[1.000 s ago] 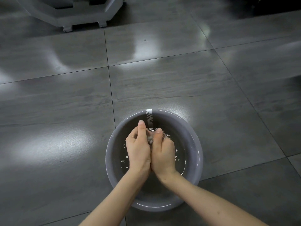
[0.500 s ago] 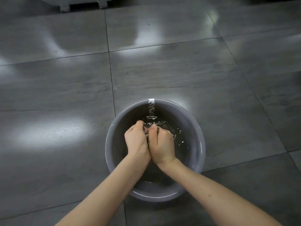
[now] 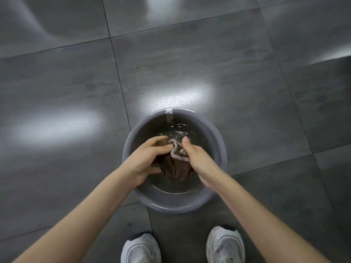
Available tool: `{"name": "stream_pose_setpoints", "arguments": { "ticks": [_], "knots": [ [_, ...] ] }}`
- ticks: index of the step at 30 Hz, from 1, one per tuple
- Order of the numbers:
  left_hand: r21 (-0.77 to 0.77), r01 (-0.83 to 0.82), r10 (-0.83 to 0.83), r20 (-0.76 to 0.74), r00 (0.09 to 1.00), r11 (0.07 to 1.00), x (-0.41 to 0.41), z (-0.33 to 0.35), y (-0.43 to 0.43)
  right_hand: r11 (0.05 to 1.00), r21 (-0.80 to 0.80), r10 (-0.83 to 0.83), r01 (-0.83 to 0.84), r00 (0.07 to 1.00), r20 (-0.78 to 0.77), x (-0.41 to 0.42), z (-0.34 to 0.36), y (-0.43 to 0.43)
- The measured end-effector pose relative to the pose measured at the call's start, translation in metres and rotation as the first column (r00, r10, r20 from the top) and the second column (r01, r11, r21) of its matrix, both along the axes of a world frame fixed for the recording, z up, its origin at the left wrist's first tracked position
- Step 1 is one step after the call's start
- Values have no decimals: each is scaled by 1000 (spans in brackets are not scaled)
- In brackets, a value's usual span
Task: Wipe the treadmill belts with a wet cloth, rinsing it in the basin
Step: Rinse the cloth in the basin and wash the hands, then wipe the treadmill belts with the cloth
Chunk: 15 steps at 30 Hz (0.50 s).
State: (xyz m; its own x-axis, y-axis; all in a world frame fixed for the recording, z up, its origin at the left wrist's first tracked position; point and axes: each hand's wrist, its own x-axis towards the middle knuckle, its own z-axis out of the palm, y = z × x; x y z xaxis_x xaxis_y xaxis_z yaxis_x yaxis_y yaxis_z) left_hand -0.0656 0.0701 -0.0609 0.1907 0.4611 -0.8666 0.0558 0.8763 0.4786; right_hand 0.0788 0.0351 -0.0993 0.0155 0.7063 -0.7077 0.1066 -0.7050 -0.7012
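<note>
Rinsing seemed to be the step in hand. On the left, the left hand [image 3: 146,160] reached down into the grey basin [image 3: 141,130], and its fingers were curled over a bunch of the brown cloth [image 3: 175,170] and gripped it. The cloth lay between the two hands, low inside the basin, crumpled in folds, with its pale hem [image 3: 175,149] making a loop on top. Small glints showed on the water [image 3: 180,130] behind the hands, but I could not tell if the whole cloth was under the surface. On the right, the right hand [image 3: 199,161] held the other part of the cloth, with the thumb raised and the fingers closed around the fabric near the hem. The hands were slightly apart, not pressed together. The basin stood on the glossy grey tiled floor [image 3: 57,82] and had a white strip [image 3: 169,115] on its far wall. Two white shoes [image 3: 141,247] stood just in front of it. No treadmill was in view.

In my judgement, the next move called for squeezing or wringing the cloth above the basin. Both hands would need a firm grip and a twist in opposite directions, so that the cloth came out wet but not dripping. After that it had to be carried to a belt somewhere outside the picture. Drops on such shiny tiles could make them slippery.
</note>
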Motion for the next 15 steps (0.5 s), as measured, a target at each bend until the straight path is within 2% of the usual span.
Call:
{"name": "stream_pose_setpoints", "arguments": {
  "ticks": [2, 3, 5, 8, 11, 13, 15],
  "knots": [
    [-24, -1, 0, -64, 998, 1000, 0, 13, 0, 1000, -20, 24, -22, 995, 97, 4, 22, 1],
    [-1, 18, -18, -108, 994, 1000, 2, 20, -1, 1000, -15, -15, 17, 990, 138, 4, 34, 0],
    [70, 39, -26, -183, 983, 997, 8, 39, -4, 988, -47, -139, 145, 984, 111, 6, 67, -3],
    [128, 21, 15, -270, 963, 992, 23, 81, -8, 976, -123, -148, 181, 960, 237, 16, 118, -14],
    [180, 97, -38, -304, 952, 979, 45, 142, -13, 946, -113, -301, 305, 952, 52, 30, 188, -28],
    [185, 113, -64, -255, 965, 976, 65, 193, -15, 893, -133, -437, 429, 899, -31, 51, 242, -40],
    [167, 118, -90, -169, 982, 979, 88, 249, -17, 866, -76, -499, 494, 865, -58, 74, 297, -55]
  ]
}}
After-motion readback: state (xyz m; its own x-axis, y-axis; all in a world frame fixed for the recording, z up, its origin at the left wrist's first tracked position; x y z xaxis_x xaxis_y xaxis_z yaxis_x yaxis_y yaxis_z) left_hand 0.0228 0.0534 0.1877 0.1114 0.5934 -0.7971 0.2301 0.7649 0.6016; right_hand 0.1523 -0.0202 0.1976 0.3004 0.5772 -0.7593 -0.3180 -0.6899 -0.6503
